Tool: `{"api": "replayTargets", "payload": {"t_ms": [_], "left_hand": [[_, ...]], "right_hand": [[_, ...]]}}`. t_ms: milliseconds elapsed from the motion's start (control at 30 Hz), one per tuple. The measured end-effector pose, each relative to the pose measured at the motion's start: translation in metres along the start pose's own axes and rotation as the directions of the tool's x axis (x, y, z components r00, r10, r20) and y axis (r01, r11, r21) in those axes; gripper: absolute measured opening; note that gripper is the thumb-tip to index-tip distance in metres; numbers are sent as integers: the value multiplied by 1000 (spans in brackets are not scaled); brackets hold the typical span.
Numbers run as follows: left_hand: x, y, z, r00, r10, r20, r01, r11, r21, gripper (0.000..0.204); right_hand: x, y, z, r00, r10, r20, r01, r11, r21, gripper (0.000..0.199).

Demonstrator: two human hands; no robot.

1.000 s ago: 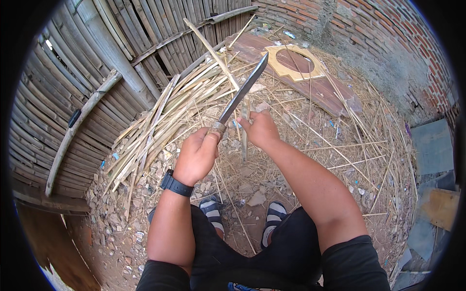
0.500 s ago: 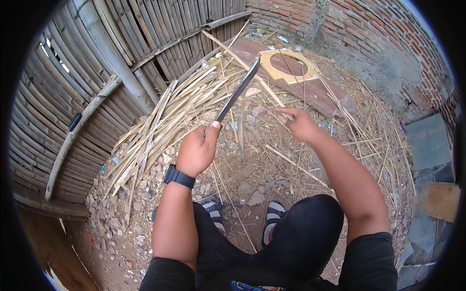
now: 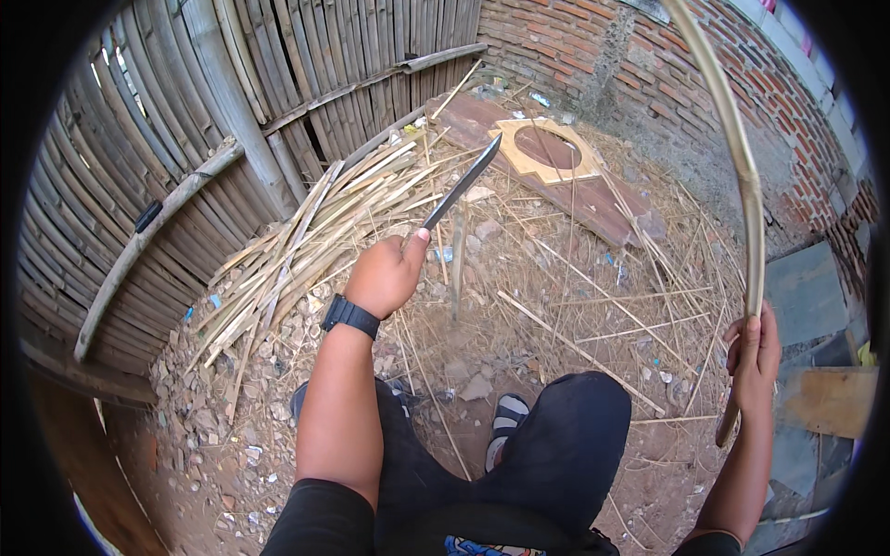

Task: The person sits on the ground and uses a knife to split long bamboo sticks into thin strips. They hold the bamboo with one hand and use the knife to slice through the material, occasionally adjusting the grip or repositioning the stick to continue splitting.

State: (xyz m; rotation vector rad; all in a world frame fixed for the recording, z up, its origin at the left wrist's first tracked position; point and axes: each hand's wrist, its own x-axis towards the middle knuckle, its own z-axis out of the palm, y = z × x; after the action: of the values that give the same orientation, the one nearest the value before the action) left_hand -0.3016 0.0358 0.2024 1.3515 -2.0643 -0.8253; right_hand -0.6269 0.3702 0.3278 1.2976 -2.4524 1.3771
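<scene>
My left hand [image 3: 387, 274] is closed round the handle of a long knife [image 3: 463, 182], its dark blade slanting up and away to the right. Out at the right side, my right hand [image 3: 753, 357] grips a long bamboo strip [image 3: 744, 185] near its lower end. The strip stands almost upright and bends past the top edge of the picture. Between the hands, a short upright stake [image 3: 457, 264] shows above the ground. To the left of the knife lies a heap of split bamboo strips [image 3: 320, 232].
A bamboo wall [image 3: 120, 241] closes the left side, a brick wall [image 3: 603, 69] the back and right. A brown board [image 3: 603, 199] carries a yellow frame [image 3: 579, 167] with a round hole. Grey sheets [image 3: 802, 283] lean at right. Rubble and thin sticks litter the ground.
My right hand has swung right and toward me, bringing the bamboo strip from pointing away beside the knife to nearly upright. The left hand with the knife has barely moved.
</scene>
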Motion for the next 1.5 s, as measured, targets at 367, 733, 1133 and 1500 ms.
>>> {"api": "replayTargets", "payload": {"t_ms": [367, 733, 1133, 1500], "left_hand": [[1, 7, 2, 1000, 13, 25, -15, 996, 86, 65], [-1, 3, -4, 998, -17, 62, 12, 997, 73, 67], [1, 0, -4, 998, -15, 60, 11, 997, 71, 68], [2, 4, 0, 995, -28, 93, 22, 998, 66, 68]], "right_hand": [[-46, 81, -13, 863, 80, 500, 188, 866, -463, 22], [-30, 49, -5, 997, -32, 70, 20, 986, 166, 29], [-29, 40, -22, 962, 146, 233, -157, 987, 28, 34], [-35, 99, 20, 852, 73, 518, 210, 858, -468, 27]]}}
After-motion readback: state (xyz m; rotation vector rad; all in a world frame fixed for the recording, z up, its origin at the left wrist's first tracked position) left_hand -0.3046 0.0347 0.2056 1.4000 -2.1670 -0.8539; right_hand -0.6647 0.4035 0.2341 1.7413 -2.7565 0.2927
